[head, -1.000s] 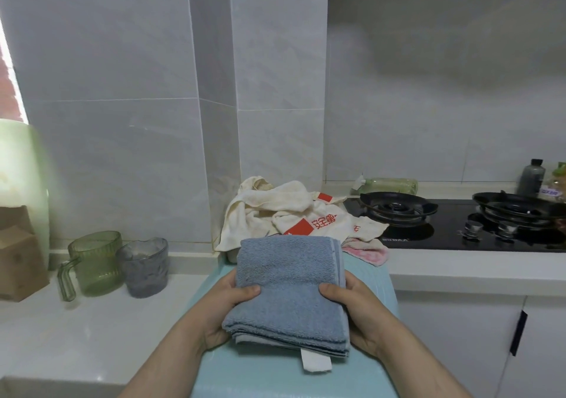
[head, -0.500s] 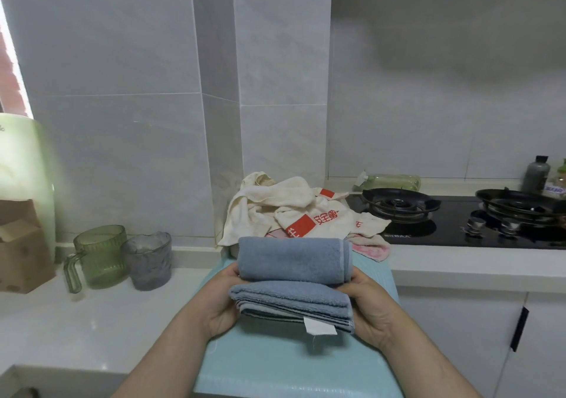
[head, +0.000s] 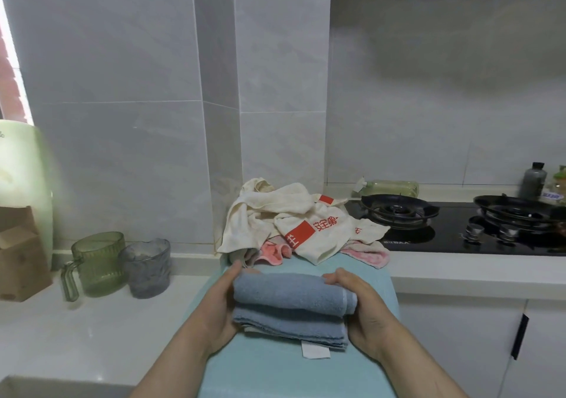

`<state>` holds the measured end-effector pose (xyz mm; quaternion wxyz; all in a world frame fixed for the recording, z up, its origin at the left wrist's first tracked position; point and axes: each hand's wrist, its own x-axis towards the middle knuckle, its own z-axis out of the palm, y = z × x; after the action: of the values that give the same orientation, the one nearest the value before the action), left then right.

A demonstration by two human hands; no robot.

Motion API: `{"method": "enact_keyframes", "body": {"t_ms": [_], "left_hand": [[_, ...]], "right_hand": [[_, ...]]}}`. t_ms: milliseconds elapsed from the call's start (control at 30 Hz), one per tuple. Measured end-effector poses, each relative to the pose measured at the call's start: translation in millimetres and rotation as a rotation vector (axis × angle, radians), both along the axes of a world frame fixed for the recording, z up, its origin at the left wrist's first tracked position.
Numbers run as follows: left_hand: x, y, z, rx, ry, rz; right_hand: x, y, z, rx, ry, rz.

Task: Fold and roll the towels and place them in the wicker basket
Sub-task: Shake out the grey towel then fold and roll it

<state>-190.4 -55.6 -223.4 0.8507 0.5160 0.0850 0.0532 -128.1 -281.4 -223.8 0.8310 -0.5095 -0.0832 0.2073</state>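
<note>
Blue towel (head: 291, 301), partly rolled, lies on a pale teal cover (head: 275, 373), the roll resting on its flat folded layers. The left hand (head: 222, 304) grips the roll's end at 9 o'clock and the right hand (head: 366, 308) the end at 3 o'clock, fingers curled over it. Cream towels (head: 294, 213) are heaped at 12 o'clock; a green mug (head: 99, 262) stands at 10 o'clock.

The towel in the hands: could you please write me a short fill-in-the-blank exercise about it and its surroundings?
The towel, held by the left hand and the right hand, is ___ in colour.
The green mug stands to the ___ of the grey cup.
The cream cloth behind bears ___ patches.
Missing: blue; left; red.
</note>
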Motion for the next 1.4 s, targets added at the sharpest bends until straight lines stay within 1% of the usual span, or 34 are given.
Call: {"method": "enact_keyframes", "body": {"t_ms": [133, 233, 300, 367, 433, 533, 600, 667, 733, 767, 833, 900, 967, 1067, 1167, 1233, 1300, 1367, 1400], "left_hand": [[-3, 3, -2, 0.136, -0.042, 0.005], [-6, 4, -5, 0.260, -0.059, -0.005], [-10, 3, -5, 0.318, -0.059, -0.005], [-14, 2, -5, 0.385, -0.048, 0.028], [-18, -7, -2, 0.528, -0.053, 0.075], [-24, -23, -1, 0.794, -0.089, 0.207], [-31, -27, -1, 0.896, -0.102, 0.224], [-39, -21, -4, 0.965, -0.085, 0.107], [-50, -11, -8, 0.988, -0.055, -0.004], [-55, -7, -9, 0.998, -0.057, -0.024], [-63, -2, -11, 1.015, -0.071, -0.036], [-68, -2, -12, 1.034, -0.087, -0.003], [-68, -7, -10, 1.034, -0.109, 0.080], [-62, -16, -5, 0.993, -0.154, 0.218], [-50, -15, -5, 0.950, -0.141, 0.253], [-47, -10, -6, 0.920, -0.089, 0.184], [-48, -5, -5, 0.890, -0.052, 0.053], [-49, -1, -4, 0.900, -0.025, -0.067], [-49, 1, -4, 0.906, -0.019, -0.087]], "right_hand": [[0, -4, -3, -0.097, -0.120, -0.068], [2, -6, -7, -0.292, -0.204, -0.117], [-2, -14, -4, -0.447, -0.235, -0.081], [-11, -19, 4, -0.526, -0.255, -0.005], [-24, -19, 9, -0.602, -0.315, 0.033], [-38, -12, 2, -0.741, -0.452, -0.078], [-45, -12, -4, -0.713, -0.481, -0.130], [-49, -18, -5, -0.682, -0.503, -0.128], [-54, -28, -4, -0.703, -0.537, -0.089], [-57, -31, -3, -0.717, -0.555, -0.045], [-63, -39, 0, -0.743, -0.578, 0.065], [-67, -43, 1, -0.767, -0.584, 0.112], [-67, -41, 3, -0.769, -0.604, 0.041], [-59, -31, 1, -0.717, -0.625, -0.109], [-47, -22, -5, -0.671, -0.605, -0.174], [-40, -23, -8, -0.705, -0.596, -0.137], [-37, -27, -8, -0.750, -0.586, -0.042], [-37, -30, -6, -0.773, -0.583, 0.042], [-36, -31, -5, -0.790, -0.591, 0.067]]}}
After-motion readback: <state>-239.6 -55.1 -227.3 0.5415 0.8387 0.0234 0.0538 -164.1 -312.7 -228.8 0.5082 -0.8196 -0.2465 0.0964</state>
